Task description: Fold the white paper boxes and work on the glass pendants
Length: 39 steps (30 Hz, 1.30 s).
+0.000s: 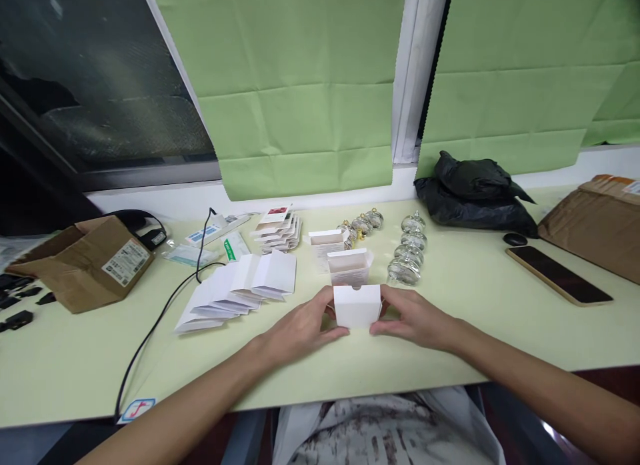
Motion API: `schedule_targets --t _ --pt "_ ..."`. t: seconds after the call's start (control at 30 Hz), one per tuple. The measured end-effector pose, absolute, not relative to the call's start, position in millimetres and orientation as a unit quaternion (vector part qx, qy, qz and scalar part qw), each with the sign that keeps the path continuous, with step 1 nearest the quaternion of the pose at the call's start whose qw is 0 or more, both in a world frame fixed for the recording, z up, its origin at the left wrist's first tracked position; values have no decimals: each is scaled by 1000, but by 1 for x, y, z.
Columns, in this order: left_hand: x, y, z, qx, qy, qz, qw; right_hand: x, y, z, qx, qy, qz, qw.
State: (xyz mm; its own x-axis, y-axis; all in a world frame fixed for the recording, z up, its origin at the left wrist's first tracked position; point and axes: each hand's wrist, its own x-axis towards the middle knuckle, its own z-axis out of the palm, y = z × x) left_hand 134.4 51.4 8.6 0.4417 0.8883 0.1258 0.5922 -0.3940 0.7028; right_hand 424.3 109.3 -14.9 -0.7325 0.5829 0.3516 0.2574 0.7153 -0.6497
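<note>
A small white cardboard box (357,307) stands on the table near its front edge, a half-round notch in its top rim. My left hand (307,321) grips its left side, thumb at the lower front corner. From the right, my right hand (417,316) pinches the opposite side the same way. Right behind it are two more opened white boxes, a nearer one (349,267) and a farther one (327,241). Flattened white boxes (237,288) lie fanned out left of my left hand. Clear glass jars with lids (406,261) stand in a row beyond my right hand.
More gold-topped jars (363,223) and a stack of printed cards (278,228) lie at the back. A black cable (150,341) crosses the left side near an open brown carton (95,261). On the right are a phone (559,275), a black bag (473,195) and another carton (595,221).
</note>
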Motion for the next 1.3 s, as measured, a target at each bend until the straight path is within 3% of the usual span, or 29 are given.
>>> schedule_targets --t 0.13,0.37,0.63,0.93,1.3 --pt "132 53 9 822 422 259 281 424 110 -16 -241 -888 291 261" --pt "126 56 5 889 376 205 164 425 109 -15 -242 -898 277 242" --pt "128 56 9 879 356 241 208 425 110 -19 -264 -879 307 251" --pt "127 58 -3 825 361 348 260 423 112 -33 -181 -848 288 406" --pt "130 56 3 829 373 333 253 419 109 -31 -200 -821 347 408"
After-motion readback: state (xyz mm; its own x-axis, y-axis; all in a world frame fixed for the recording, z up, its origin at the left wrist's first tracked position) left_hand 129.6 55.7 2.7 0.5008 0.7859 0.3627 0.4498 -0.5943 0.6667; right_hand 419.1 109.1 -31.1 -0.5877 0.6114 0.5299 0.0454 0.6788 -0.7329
